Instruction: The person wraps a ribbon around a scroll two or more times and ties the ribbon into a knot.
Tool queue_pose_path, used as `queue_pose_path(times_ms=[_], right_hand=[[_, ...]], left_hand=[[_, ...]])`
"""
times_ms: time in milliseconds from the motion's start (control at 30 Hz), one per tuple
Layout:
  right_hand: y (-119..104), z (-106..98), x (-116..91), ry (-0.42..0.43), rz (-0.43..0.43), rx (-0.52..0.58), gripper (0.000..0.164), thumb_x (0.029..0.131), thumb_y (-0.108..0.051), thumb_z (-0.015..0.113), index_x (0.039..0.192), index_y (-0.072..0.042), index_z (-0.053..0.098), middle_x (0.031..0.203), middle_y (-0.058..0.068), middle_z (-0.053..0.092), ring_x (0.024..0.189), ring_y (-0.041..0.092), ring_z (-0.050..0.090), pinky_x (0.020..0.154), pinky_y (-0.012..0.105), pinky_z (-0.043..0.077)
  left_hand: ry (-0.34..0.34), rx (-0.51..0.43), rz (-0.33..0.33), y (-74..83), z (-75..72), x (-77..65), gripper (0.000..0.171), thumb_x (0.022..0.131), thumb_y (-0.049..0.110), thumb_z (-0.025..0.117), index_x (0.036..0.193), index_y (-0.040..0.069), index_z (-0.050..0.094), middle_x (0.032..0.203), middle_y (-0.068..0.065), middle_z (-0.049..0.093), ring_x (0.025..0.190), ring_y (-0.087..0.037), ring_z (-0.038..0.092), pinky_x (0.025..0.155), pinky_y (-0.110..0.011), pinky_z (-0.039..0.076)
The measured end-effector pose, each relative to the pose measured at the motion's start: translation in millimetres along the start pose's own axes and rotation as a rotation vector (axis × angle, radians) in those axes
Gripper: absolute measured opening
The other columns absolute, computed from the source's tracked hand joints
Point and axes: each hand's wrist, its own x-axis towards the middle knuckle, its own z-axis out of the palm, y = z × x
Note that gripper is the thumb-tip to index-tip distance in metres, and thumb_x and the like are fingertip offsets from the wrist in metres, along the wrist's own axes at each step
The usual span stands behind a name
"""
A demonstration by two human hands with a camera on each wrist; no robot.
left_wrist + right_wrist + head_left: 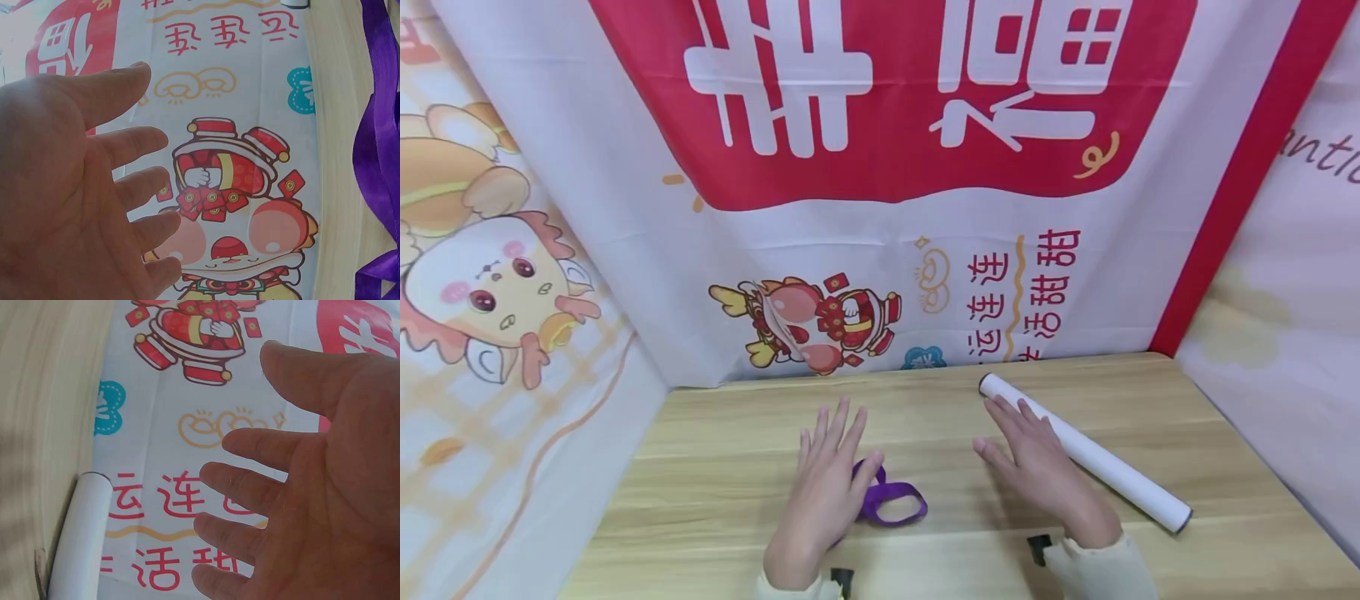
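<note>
1. Wooden table (715, 492): the landmark for every position below. Printed cloth banners enclose it on the left, far and right sides.
2. Far banner (880, 275): hangs along the table's far edge. It carries a red panel with white characters and a cartoon dragon figure (820, 325) low down, near the table's middle.
3. Left hand (823, 492): hovers above the table's near-middle, palm down. Fingers are straight and spread, holding nothing, as the left wrist view confirms (69, 194).
4. Purple ribbon (887, 500): lies looped on the table, partly under the left hand's fingers and to their right. Whether the fingers touch it cannot be told.
5. Right hand (1041, 471): hovers over the table right of the ribbon. Fingers are straight, slightly apart, gripping nothing (312, 500).
6. White paper roll (1086, 454): lies on the table just beside the right hand's outer edge. It runs diagonally from near the far banner toward the table's near right.
</note>
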Motion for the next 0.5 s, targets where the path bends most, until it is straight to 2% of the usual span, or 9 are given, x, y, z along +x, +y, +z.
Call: queue_pose_path(times_ms=[200,500], right_hand=[[1.6,2.6,-4.2,0.012,-0.003,0.0,0.071,0.096,-0.054,0.041,0.148,-0.008,0.036,0.155,0.014,0.029,0.142,0.043,0.017,0.111,0.065,0.009],[0.9,-0.6,3.1,-0.015,-0.004,-0.008,0.072,0.095,-0.057,0.04,0.15,-0.01,0.033,0.156,0.013,0.028,0.143,0.041,0.016,0.113,0.062,0.008]], left_hand=[[0.023,0.021,0.03,1.8,0.7,2.7,0.068,0.097,0.059,0.027,0.15,0.018,0.034,0.161,-0.004,0.011,0.146,-0.032,0.002,0.114,-0.059,0.002],[-0.02,-0.008,0.029,0.0,-0.6,8.2,0.071,0.095,0.062,0.027,0.152,0.02,0.031,0.161,-0.002,0.009,0.147,-0.029,0.0,0.114,-0.058,0.001]])
